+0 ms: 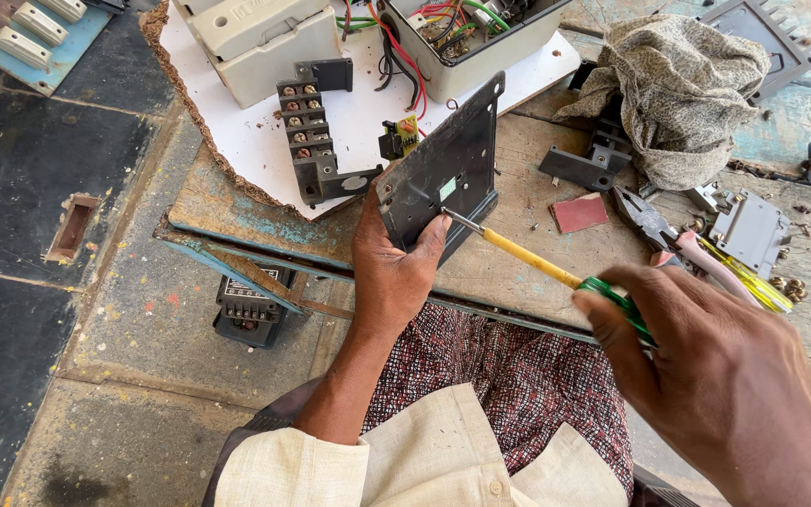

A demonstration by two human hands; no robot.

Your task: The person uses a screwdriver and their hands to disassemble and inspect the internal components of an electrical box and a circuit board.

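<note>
Two hands are counted: the left grip and the right grip. One dark metal plate is held in the left, and one screwdriver in the right. Two open grey boxes are seen at the far edge, one at the left and one with wires. One black terminal block is counted on one white board. One crumpled cloth, one pair of pliers and one small red pad are counted on the surface at the right. One black device is counted below, near the floor.
</note>
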